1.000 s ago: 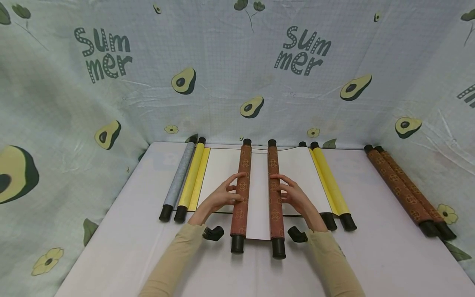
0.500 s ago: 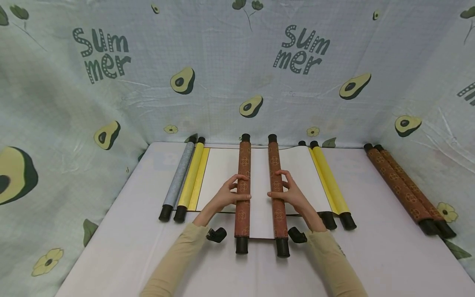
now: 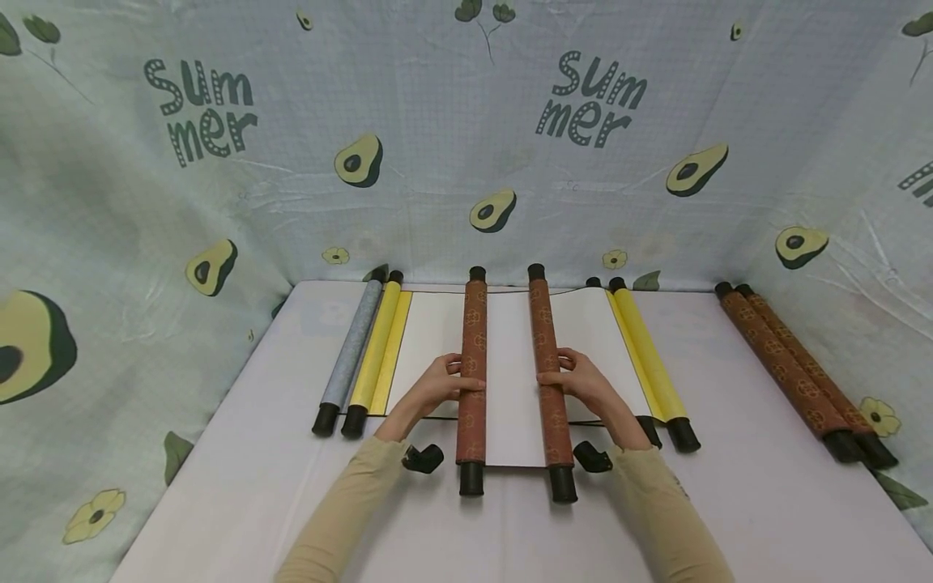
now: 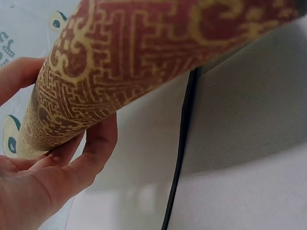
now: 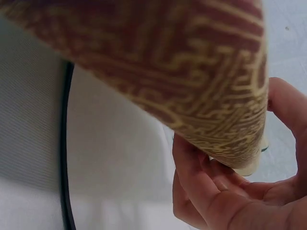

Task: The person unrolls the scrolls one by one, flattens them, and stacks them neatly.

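L hand [image 3: 435,387] had a red-brown, gold-patterned, black-ended roll [image 3: 472,429]: fingers curled partway round, thumb across top. R hand [image 3: 592,385] gripped a matching red-brown roll [image 3: 557,433], same partial curl. Both rolls were approx. side by side w/ a gap, over a white black-edged sheet [image 3: 513,372], near ends past its edge. Yellow black-ended roll [image 3: 377,348] to L; grey-blue roll [image 3: 353,348] just beyond.

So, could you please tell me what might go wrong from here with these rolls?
The left hand holds the left red roll, the right hand the right red roll; uneven movement might crease the white sheet between them. Both rolls cross over a yellow-bordered sheet, which they could drag or wrinkle.
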`<state>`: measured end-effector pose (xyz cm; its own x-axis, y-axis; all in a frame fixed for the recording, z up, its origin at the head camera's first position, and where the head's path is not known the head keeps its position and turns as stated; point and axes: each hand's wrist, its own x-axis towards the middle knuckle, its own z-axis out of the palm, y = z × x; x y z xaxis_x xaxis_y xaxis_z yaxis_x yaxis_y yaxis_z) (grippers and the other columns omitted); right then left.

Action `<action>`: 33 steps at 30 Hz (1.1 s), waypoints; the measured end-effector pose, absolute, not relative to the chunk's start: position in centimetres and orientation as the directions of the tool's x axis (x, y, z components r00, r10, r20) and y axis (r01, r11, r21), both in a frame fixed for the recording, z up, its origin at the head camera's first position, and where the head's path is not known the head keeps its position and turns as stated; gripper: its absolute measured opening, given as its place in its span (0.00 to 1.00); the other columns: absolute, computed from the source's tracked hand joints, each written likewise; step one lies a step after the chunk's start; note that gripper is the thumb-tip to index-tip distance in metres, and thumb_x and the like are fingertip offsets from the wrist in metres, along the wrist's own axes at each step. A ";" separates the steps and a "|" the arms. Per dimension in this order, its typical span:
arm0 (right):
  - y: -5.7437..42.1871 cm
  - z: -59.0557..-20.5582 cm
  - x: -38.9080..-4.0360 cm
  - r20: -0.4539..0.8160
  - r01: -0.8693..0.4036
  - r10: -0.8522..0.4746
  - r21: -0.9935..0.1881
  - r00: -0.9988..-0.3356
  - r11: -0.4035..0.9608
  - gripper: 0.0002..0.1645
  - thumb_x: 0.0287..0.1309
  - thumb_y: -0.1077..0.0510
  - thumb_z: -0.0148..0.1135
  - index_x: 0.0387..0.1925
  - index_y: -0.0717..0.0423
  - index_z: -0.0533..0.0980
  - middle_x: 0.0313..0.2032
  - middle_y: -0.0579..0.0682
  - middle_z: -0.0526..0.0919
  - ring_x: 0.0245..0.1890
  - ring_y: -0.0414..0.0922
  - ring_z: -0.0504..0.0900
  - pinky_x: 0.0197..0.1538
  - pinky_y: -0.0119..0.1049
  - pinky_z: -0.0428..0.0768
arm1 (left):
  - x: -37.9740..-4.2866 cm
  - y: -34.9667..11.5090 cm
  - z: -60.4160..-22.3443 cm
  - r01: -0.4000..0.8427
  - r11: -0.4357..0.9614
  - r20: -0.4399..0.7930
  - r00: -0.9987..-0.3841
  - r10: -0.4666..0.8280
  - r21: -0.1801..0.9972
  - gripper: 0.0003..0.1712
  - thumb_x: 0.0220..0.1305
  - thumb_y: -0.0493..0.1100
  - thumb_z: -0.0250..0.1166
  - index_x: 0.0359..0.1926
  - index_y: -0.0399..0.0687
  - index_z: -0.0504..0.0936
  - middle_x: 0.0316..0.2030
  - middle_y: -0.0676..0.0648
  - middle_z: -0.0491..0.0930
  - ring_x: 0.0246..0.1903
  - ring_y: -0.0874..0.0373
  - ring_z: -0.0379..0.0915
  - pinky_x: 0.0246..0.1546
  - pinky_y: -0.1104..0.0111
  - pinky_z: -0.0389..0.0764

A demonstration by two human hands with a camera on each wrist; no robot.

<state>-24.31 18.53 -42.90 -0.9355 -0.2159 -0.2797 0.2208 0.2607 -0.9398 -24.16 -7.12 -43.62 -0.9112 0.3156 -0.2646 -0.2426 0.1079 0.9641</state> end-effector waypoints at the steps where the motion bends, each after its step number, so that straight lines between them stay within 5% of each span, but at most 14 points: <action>1: 18.6 -42.9 -24.3 -0.280 0.221 -0.222 -0.941 -0.934 0.255 0.46 0.50 0.58 0.61 0.65 0.65 0.48 0.57 0.67 0.63 0.41 0.44 0.75 0.41 0.34 0.75 | -24.1 -7.2 -43.6 -0.245 0.107 -0.267 -0.910 0.317 0.964 0.44 0.50 0.35 0.64 0.65 0.35 0.50 0.61 0.33 0.59 0.51 0.47 0.70 0.42 0.61 0.77; 12: 19.3 -43.1 -24.4 -0.315 0.263 -0.239 -0.938 -0.918 0.225 0.44 0.52 0.58 0.55 0.65 0.67 0.45 0.52 0.67 0.67 0.34 0.42 0.78 0.38 0.36 0.77 | -24.6 -8.0 -44.1 -0.244 0.079 -0.256 -0.897 0.360 0.967 0.40 0.54 0.35 0.59 0.65 0.34 0.50 0.53 0.34 0.65 0.38 0.57 0.71 0.37 0.66 0.76; 20: 19.0 -43.0 -24.3 -0.322 0.282 -0.181 -0.935 -0.929 0.214 0.44 0.50 0.58 0.51 0.65 0.67 0.45 0.48 0.63 0.69 0.28 0.40 0.75 0.32 0.33 0.77 | -24.9 -8.4 -44.3 -0.274 0.043 -0.269 -0.881 0.389 0.961 0.33 0.54 0.34 0.54 0.61 0.27 0.56 0.38 0.43 0.70 0.30 0.60 0.70 0.31 0.67 0.75; 33: 19.1 -42.7 -24.6 -0.320 0.277 -0.152 -0.928 -0.935 0.248 0.45 0.55 0.52 0.56 0.65 0.68 0.47 0.51 0.68 0.68 0.29 0.40 0.79 0.34 0.35 0.79 | -24.8 -8.9 -43.8 -0.311 0.044 -0.306 -0.880 0.365 0.949 0.41 0.52 0.35 0.53 0.65 0.29 0.44 0.36 0.44 0.70 0.27 0.60 0.71 0.29 0.68 0.74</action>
<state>-24.58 19.09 -42.65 -0.9351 -0.1519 -0.3202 0.2775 0.2483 -0.9281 -24.82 -8.86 -43.83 -0.8795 0.3648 -0.3055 -0.3115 0.0439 0.9492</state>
